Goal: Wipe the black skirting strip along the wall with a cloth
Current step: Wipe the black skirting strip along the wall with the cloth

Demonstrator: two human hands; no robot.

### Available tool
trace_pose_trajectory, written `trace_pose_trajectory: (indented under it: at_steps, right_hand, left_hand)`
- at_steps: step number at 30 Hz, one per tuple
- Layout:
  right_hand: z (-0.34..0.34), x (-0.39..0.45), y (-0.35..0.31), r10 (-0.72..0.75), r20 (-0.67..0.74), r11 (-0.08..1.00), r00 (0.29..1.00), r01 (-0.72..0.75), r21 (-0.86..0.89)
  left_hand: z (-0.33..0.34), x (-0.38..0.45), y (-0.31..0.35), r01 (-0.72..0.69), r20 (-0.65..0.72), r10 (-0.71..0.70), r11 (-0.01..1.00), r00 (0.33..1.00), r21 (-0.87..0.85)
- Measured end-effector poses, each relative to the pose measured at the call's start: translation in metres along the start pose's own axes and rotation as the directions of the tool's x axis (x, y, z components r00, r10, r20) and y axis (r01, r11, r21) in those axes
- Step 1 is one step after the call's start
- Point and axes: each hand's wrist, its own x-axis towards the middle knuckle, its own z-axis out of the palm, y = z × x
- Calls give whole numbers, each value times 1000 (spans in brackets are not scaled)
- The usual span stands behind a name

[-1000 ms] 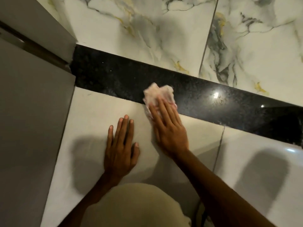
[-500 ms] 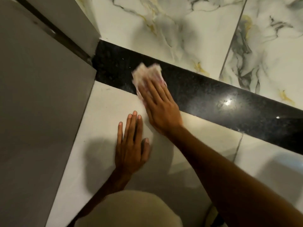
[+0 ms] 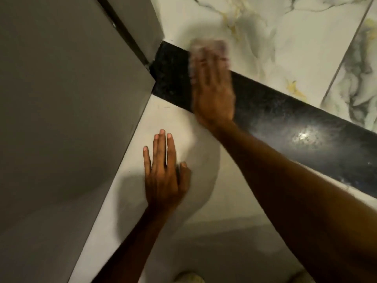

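Note:
The black skirting strip [image 3: 285,127] runs diagonally from the upper left corner down to the right edge, between the marbled wall tiles and the pale floor. My right hand [image 3: 214,92] lies flat across the strip near its left end, blurred by motion, pressing a pale pinkish cloth [image 3: 208,46]. The cloth shows above the fingertips, at the strip's upper edge, and the rest of it is hidden under the hand. My left hand [image 3: 165,172] rests palm down on the floor tile, fingers spread, holding nothing.
A grey panel [image 3: 67,119] with a dark gap in it fills the left side and meets the strip's left end [image 3: 167,78]. White marbled tiles [image 3: 285,43] rise above the strip. Pale floor tile [image 3: 228,221] lies below it.
My right hand has slid the cloth leftward and up along the strip toward the corner by the grey panel. The left hand stays planted on the floor. The camera has shifted left.

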Motion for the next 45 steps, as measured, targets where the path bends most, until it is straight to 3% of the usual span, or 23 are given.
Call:
trace_pose_trajectory:
  at_steps: [2, 5, 7, 10, 12, 14, 17, 19, 21, 23, 25, 30, 33, 35, 37, 38, 42, 45]
  right_hand:
    - [0, -18, -21, -240, 78, 971, 968, 239, 15]
    - [-18, -94, 5, -359, 173, 932, 917, 363, 5]
    - [-29, -125, 43, -373, 197, 926, 907, 377, 16]
    - [-29, -95, 70, -237, 145, 971, 961, 239, 7]
    - [-19, -46, 54, -87, 84, 995, 993, 91, -44]
    - [-4, 1, 18, -27, 77, 1000, 997, 28, -10]
    - [4, 14, -20, -167, 99, 986, 981, 166, 20]
    - [-7, -41, -10, -281, 110, 959, 953, 275, 63]
    - [-32, -125, 30, -304, 111, 951, 946, 295, 88]
    - [-58, -194, 84, -198, 158, 980, 967, 197, 23]
    - [-75, -212, 133, 6, 197, 998, 980, 8, -68]
    - [-57, -113, 147, 329, 4, 942, 944, -328, -74]
    - [-38, -90, 119, 171, 17, 985, 985, -171, -19]
    - [-43, -134, 117, 25, 44, 1000, 999, -25, 2]
    - [-59, -201, 134, 32, 50, 999, 998, -33, 24]
    - [-68, -232, 148, 105, 28, 993, 994, -106, 43]
    - [-101, -278, 225, 453, -45, 881, 890, -455, -128]
    - [-101, -233, 258, 660, -159, 730, 734, -677, -98]
  left_hand:
    - [-4, 2, 1, 35, -4, -35, 999, 999, -22]
    - [-10, 4, 4, 38, 38, -38, 999, 999, 18]
    - [-10, 3, 4, 15, 58, -17, 1000, 998, 27]
    - [-5, 2, 1, 14, 33, -15, 1000, 999, 11]
    - [-1, 1, -2, 18, 33, -18, 1000, 999, 10]
    - [0, 1, -3, 13, 41, -14, 1000, 999, 8]
    - [0, 2, -2, 9, 39, -9, 1000, 999, 3]
    - [-4, 0, -2, 17, 33, -17, 1000, 999, 4]
    - [-9, -2, 2, 0, 29, -1, 1000, 1000, 31]
    - [-12, -2, 6, -18, 53, 15, 999, 998, 44]
    - [-10, -1, 13, -81, 91, 76, 995, 993, 51]
    - [9, -14, 49, -374, 244, 362, 928, 900, 1]
    - [18, -22, 67, -465, 285, 450, 885, 846, -19]
    - [19, -25, 73, -518, 312, 493, 855, 812, -3]
    - [17, -32, 80, -552, 340, 518, 834, 785, 7]
    - [17, -36, 83, -566, 353, 530, 824, 771, 0]
    - [27, -49, 123, -651, 368, 630, 754, 684, -83]
    - [43, -50, 157, -708, 349, 691, 699, 633, -101]
